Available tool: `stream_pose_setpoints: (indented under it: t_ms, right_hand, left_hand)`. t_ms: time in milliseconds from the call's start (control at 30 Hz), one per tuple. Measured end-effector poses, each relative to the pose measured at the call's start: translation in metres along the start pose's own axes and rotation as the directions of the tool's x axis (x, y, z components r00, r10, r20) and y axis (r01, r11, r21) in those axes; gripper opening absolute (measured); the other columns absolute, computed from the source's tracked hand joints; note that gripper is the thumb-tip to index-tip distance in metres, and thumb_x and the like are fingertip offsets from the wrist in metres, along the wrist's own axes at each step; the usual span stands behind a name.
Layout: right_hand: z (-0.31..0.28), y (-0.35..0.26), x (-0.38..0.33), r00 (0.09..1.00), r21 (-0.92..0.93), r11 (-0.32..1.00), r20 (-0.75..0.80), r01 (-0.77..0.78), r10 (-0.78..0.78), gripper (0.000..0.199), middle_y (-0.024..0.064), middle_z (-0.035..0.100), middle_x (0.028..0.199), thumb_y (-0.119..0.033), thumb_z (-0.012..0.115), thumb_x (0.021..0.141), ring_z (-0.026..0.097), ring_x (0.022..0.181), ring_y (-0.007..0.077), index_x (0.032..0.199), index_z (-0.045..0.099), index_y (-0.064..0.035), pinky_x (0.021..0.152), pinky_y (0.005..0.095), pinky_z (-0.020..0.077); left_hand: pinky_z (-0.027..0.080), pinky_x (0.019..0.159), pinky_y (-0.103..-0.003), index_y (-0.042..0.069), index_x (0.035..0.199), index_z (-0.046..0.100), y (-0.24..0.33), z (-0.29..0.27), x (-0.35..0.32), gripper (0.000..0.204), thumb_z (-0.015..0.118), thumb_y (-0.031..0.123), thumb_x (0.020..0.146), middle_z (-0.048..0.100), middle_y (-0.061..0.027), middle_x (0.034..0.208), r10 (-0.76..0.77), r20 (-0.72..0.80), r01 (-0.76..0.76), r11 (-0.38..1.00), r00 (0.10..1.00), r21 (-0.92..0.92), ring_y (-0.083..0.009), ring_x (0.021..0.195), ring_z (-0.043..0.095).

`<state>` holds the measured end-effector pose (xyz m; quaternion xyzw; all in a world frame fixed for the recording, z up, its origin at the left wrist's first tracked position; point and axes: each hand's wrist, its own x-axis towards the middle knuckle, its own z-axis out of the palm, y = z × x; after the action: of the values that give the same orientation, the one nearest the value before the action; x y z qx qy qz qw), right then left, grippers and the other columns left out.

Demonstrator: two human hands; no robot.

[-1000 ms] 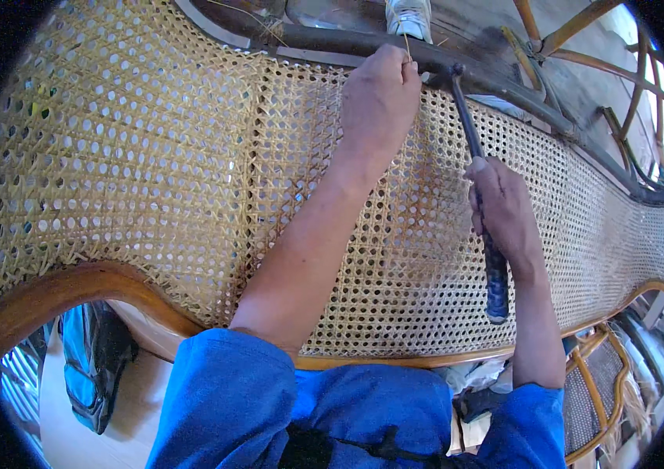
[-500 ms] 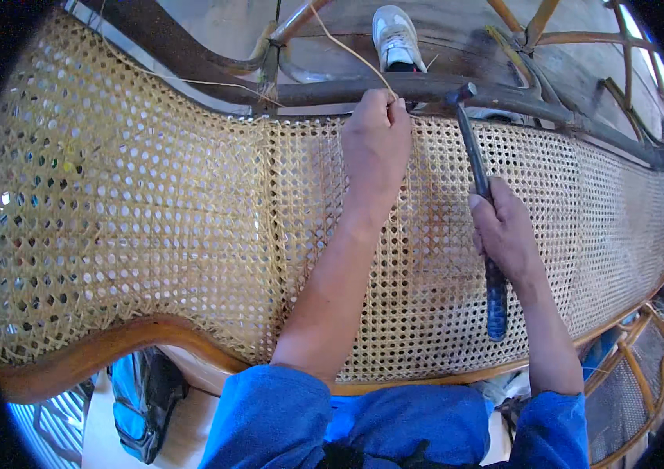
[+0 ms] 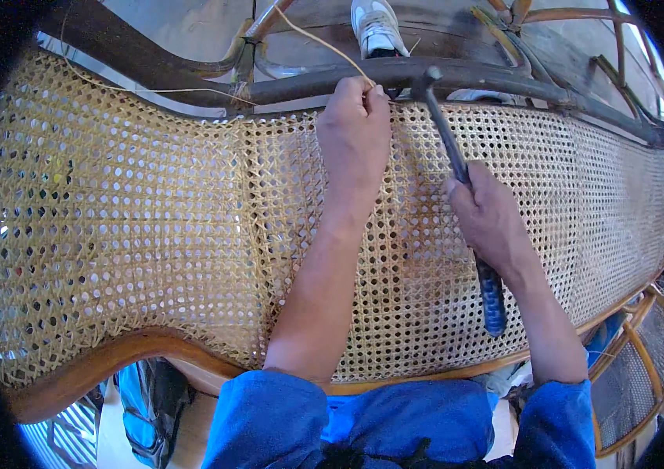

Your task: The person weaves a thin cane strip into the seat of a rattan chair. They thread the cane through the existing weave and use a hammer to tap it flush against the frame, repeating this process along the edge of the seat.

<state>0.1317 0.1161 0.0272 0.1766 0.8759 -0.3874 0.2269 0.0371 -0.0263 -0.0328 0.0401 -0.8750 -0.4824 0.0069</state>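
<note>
My left hand (image 3: pixel 354 129) is closed in a pinch on a thin, pale cane strip (image 3: pixel 324 43) at the far edge of the woven cane webbing (image 3: pixel 168 203). The strip's loose end curves up and away to the left. In my right hand (image 3: pixel 492 211) is a hammer (image 3: pixel 447 133), gripped around its dark handle. Its head is a little right of my left fingertips, over the dark rail (image 3: pixel 293 87), apart from my fingers. The webbing spans a curved frame in front of me, its near edge bordered by a brown wooden rail (image 3: pixel 152 334). My left fingers hide where the strip meets the edge.
Another thin strip (image 3: pixel 168 90) trails along the far edge at left. Beyond the rail are bare rattan poles (image 3: pixel 574 16) and a white shoe (image 3: pixel 377 27). A blue and black backpack (image 3: pixel 144 418) is at lower left, a mesh-backed rattan piece (image 3: pixel 633 383) at lower right.
The whole view has shifted slightly, carrying the scene left and up. The hammer tilts more to the left, its head a bit nearer my left fingers. My left hand keeps its pinch.
</note>
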Motion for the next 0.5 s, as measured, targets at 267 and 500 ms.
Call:
stream_pose_setpoints:
  t_ms: [267, 500]
  right_hand:
    - [0.006, 0.009, 0.002, 0.999, -0.081, 0.996, 0.015, 0.046, -0.045, 0.026, 0.0190, 0.053, 0.062, -0.024, 0.052, 0.091, 0.054, 0.055, 0.0267, 0.085, 0.046, 0.0013, 0.054, 0.0394, 0.0428]
    - [-0.002, -0.012, -0.005, 0.995, 0.161, 0.983, -0.037, -0.085, 0.092, 0.028, 0.0260, 0.058, 0.072, -0.023, 0.051, 0.090, 0.060, 0.066, 0.0393, 0.085, 0.048, 0.0040, 0.059, 0.0438, 0.0451]
  left_hand:
    - [0.049, 0.067, -0.035, 0.000, 0.089, 0.063, 0.005, 0.000, 0.001, 0.015, 0.060, 0.014, 0.083, 0.065, -0.0168, 0.078, 0.015, -0.001, -0.015, 1.000, 1.000, 0.023, -0.0260, 0.070, 0.064]
    - [0.049, 0.068, -0.035, 0.000, 0.090, 0.063, -0.003, 0.001, 0.000, 0.016, 0.060, 0.015, 0.084, 0.065, -0.0165, 0.078, 0.025, -0.024, -0.025, 1.000, 0.999, 0.010, -0.0260, 0.071, 0.064]
